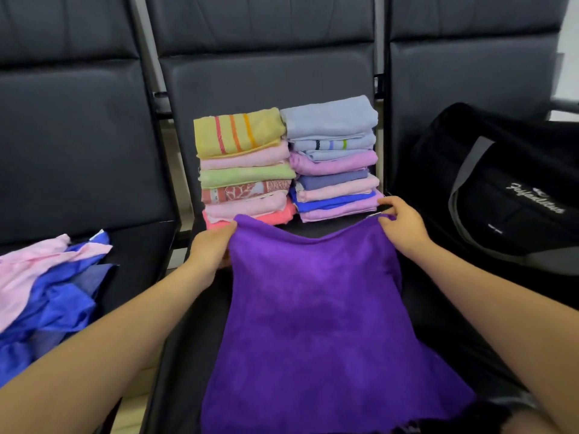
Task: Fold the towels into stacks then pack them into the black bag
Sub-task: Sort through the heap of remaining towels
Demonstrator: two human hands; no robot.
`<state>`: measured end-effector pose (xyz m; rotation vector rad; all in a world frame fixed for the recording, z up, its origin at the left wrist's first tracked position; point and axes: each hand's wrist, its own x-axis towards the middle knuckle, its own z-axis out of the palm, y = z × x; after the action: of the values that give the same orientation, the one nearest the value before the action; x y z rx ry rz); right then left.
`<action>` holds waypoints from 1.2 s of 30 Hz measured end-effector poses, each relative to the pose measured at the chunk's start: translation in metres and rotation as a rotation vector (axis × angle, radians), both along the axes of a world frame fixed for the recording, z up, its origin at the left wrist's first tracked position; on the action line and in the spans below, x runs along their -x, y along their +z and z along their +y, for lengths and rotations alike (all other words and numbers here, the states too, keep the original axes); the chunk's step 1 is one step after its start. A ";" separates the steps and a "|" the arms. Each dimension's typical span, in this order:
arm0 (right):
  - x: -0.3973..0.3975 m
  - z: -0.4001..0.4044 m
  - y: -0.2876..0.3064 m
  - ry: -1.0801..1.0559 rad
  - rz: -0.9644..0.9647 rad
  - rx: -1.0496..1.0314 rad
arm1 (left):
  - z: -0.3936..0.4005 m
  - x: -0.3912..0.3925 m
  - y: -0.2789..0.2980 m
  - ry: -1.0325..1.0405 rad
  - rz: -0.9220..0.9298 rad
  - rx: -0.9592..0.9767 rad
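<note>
— Two hands on one towel, is that right?

— Yes. The left hand [209, 252] pinches the far left corner of the purple towel [316, 314], fingers curled under the edge and thumb on top. The right hand [402, 228] grips the far right corner the same way, fingers closed round the hem.

— And how does the towel lie?

— Spread between the two hands and draped toward the person, over the front of the middle seat [313, 228]. Its far edge sags a little between the grips.

— What sits just past the hands?

— Two stacks of folded towels at the back of that same seat, touching each other. The left stack [244, 170] has a yellow striped towel on top, then pink, green, a patterned one, pink and coral. The right stack [333, 158] starts pale blue on top, with lilac, blue and pink layers below. The left hand is just beside the base of the left stack; the right hand is just beside the bottom corner of the right one.

— Anything in the way?

— The stacks fill the back of the seat, so only a narrow strip of seat shows between them and the towel's far edge.

— And off to the sides?

— A loose heap [47, 292] of pink and blue towels lies on the left seat. The black bag [507, 189], with grey straps, rests on the right seat, near the right hand but apart from it.
</note>
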<state>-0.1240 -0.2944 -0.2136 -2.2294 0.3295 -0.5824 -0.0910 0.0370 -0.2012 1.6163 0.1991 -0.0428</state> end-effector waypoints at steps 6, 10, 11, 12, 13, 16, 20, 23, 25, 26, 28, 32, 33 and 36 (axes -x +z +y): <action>0.017 0.012 0.001 -0.082 0.248 0.269 | -0.004 0.000 -0.007 0.060 0.166 -0.139; 0.037 0.021 0.006 -0.050 0.347 0.228 | -0.003 0.027 -0.002 0.007 -0.305 -0.741; 0.044 0.023 0.006 -0.020 0.392 0.246 | -0.005 0.041 0.000 -0.042 -0.403 -0.770; 0.052 0.024 0.006 0.013 0.439 0.272 | -0.008 0.056 0.002 -0.109 -0.474 -0.773; 0.060 0.026 0.007 0.042 0.484 0.297 | -0.012 0.072 0.002 -0.197 -0.528 -0.772; 0.089 0.027 0.012 0.065 0.565 0.311 | -0.024 0.120 -0.005 -0.564 -0.648 -0.829; 0.135 0.026 0.019 0.098 0.757 0.300 | -0.029 0.162 -0.021 -0.942 -0.611 -0.990; 0.162 0.021 0.017 0.300 0.846 0.231 | -0.017 0.171 -0.030 -0.998 -0.619 -1.104; 0.172 0.020 0.015 0.356 0.766 0.178 | -0.009 0.172 -0.032 -0.960 -0.615 -1.078; 0.176 0.020 0.015 0.360 0.743 0.160 | -0.007 0.171 -0.033 -0.937 -0.600 -1.072; 0.180 0.023 0.013 0.359 0.719 0.182 | -0.004 0.173 -0.033 -0.902 -0.578 -1.084; 0.184 0.022 0.012 0.300 0.652 0.205 | -0.004 0.182 -0.031 -0.863 -0.605 -1.120; 0.183 0.018 0.015 0.257 0.630 0.158 | -0.005 0.183 -0.030 -0.851 -0.612 -1.128; 0.187 -0.001 0.026 0.155 0.644 0.097 | -0.006 0.189 -0.030 -0.824 -0.626 -1.126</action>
<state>-0.3108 -0.2952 -0.1880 -2.4640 0.4492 0.2241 -0.2797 0.0310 -0.2308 2.6191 -1.1224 -0.0574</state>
